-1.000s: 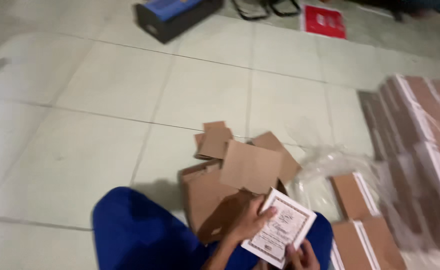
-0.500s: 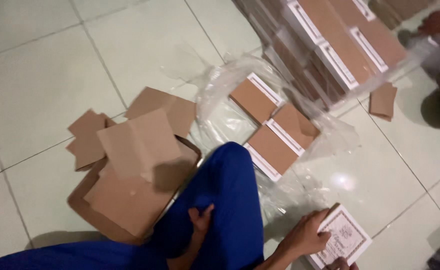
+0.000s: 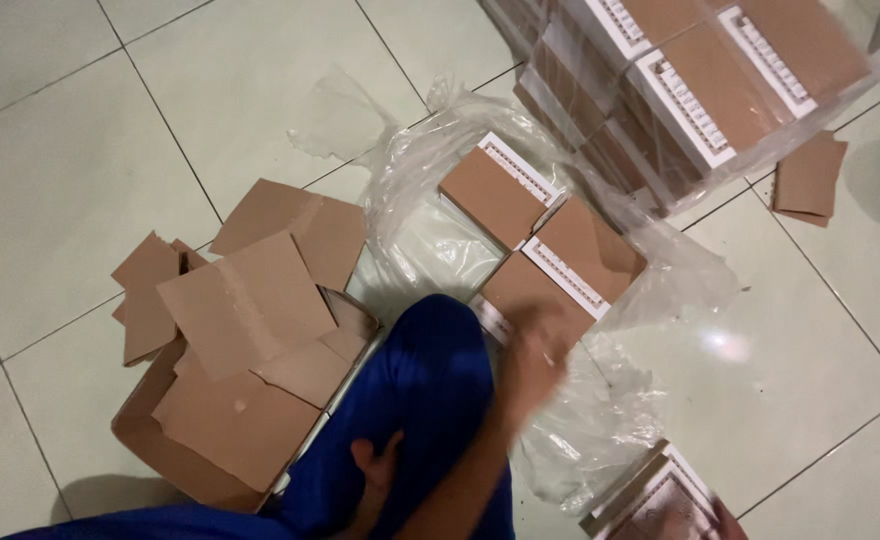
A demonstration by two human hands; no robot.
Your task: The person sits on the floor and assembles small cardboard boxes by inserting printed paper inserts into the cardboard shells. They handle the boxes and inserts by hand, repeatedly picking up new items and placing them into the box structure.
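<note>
My left hand [image 3: 535, 362] is blurred with motion. It reaches over my blue trouser knee [image 3: 430, 360] and onto the nearest of three flat brown boxes with white edges [image 3: 560, 262], which lie on crumpled clear plastic [image 3: 600, 420]. It holds nothing. Only a sliver of my right hand [image 3: 726, 520] shows at the bottom edge, touching a white-framed packet [image 3: 660, 500] on the floor. Its grip is hidden. What looks like a bare foot [image 3: 375, 465] rests against the blue leg.
At my left stands an open cardboard carton [image 3: 200, 450] with torn brown cardboard pieces [image 3: 245, 300] on and around it. A wrapped stack of similar brown boxes [image 3: 700, 90] fills the top right, and a loose cardboard piece [image 3: 810, 178] lies beside it. The floor is pale tile.
The view has swung right and down towards the boxes. My left hand has left the white-framed packet and moved up to the brown boxes. The packet now sits low at the right.
</note>
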